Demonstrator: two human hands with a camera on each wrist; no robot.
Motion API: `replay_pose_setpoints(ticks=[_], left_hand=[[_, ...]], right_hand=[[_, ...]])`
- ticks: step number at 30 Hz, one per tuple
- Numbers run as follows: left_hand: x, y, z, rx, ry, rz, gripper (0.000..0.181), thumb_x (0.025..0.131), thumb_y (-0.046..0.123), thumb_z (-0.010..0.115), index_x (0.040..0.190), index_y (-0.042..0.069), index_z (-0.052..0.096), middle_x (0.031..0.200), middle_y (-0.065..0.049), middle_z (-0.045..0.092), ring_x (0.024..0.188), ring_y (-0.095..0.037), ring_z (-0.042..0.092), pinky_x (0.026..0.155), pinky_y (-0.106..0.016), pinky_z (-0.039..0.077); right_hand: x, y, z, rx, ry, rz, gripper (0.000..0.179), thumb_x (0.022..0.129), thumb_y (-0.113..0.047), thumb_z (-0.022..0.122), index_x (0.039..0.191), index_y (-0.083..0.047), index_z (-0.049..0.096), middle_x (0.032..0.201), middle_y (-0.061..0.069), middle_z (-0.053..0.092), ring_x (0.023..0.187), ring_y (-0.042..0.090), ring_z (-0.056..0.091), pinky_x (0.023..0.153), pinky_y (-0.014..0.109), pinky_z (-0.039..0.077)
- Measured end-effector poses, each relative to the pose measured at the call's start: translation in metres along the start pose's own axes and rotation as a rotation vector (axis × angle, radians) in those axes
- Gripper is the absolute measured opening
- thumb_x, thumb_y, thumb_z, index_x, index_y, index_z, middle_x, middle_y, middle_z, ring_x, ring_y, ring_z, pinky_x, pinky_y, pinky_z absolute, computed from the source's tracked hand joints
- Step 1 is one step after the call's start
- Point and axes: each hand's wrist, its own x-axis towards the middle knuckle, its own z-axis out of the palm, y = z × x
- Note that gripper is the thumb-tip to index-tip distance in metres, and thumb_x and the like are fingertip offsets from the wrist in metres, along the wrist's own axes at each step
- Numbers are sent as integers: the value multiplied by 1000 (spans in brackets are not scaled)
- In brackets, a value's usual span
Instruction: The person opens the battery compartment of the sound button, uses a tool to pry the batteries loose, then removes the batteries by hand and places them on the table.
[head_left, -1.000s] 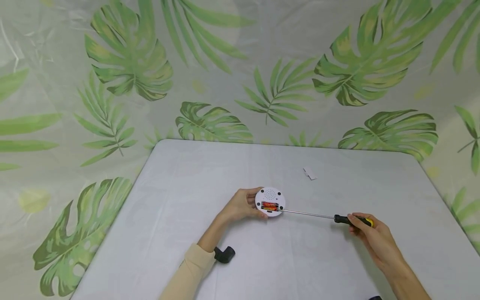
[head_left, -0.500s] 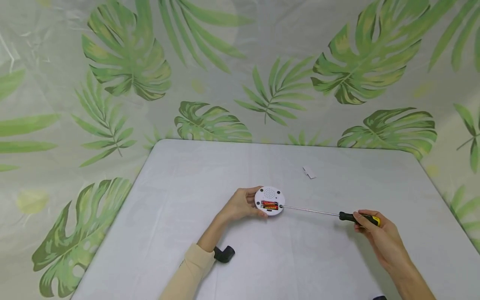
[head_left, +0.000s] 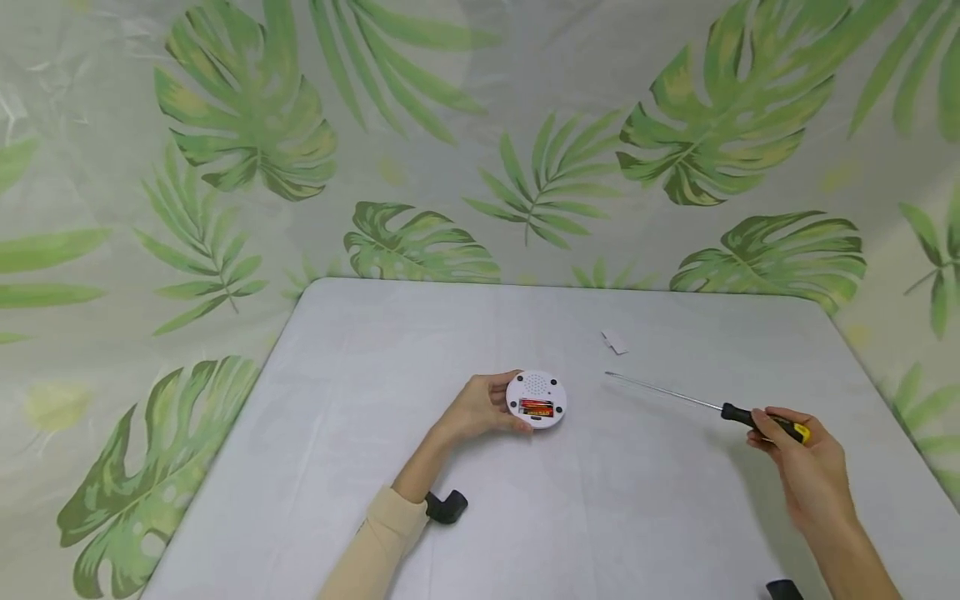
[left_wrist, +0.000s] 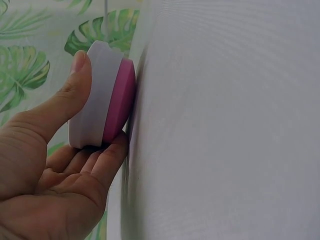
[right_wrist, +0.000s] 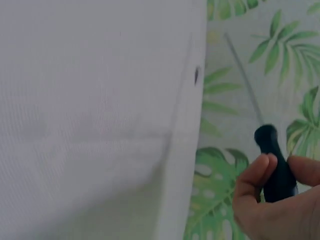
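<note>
My left hand [head_left: 480, 410] grips a round white device [head_left: 536, 384] by its left edge, thumb on one face and fingers underneath. Red batteries [head_left: 537, 408] lie in a compartment on the upturned face, below a patch of small holes and among dark dots. In the left wrist view the device [left_wrist: 93, 110] has a pink underside [left_wrist: 120, 100] close to the table. My right hand [head_left: 806, 467] holds a long screwdriver [head_left: 738, 414] by its black and yellow handle. Its tip points left, in the air, apart from the device.
A small flat white piece [head_left: 614, 342] lies on the white table [head_left: 390, 358] behind the screwdriver tip. Black wrist gear [head_left: 447, 507] shows beside the left forearm, and a dark piece [head_left: 784, 590] by the right one. A leaf-print sheet [head_left: 555, 83] hangs behind the table.
My right hand has drawn the screwdriver away to the right, its tip leaving the device's right edge and swinging up toward the white piece. The left hand and device have stayed nearly still.
</note>
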Motion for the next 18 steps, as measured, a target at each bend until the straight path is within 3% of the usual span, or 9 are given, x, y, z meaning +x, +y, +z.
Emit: replay_pose_setpoints(ticks=[7,14,16,18], left_hand=[[-1,2,0,16,-6,3,89,75,-9,87,152,-6,44,146,-23,60,130,-32,65,99,-29,60],[-1,0,0,18,-1,-7,89,75,-7,88,153,-5,44,146,-23,60,131,-32,64,100,-29,60],[0,-1,0,3,-4,-7,89,75,-8,87,153,-5,44,146,-22,60,131,-31,64,100,-30,60],[0,-1,0,-7,-7,-7,89,75,-9,87,153,-5,44,146,-22,60,131,-31,64,100,-30,60]], right_hand=[[17,-15,-2,-139,262,-71,21,101,-14,65,114,-18,49,102,-9,57,70,-2,69,70,7,58],[35,-17,-3,-270,367,-101,24,97,-8,69,107,-21,51,93,-13,58,63,-6,68,63,4,55],[39,-14,-5,-413,382,-121,24,95,-11,72,104,-22,53,85,-21,58,61,-11,64,60,3,53],[42,-12,-7,-632,379,-142,21,95,-19,74,107,-17,57,81,-22,58,60,-13,59,57,5,50]])
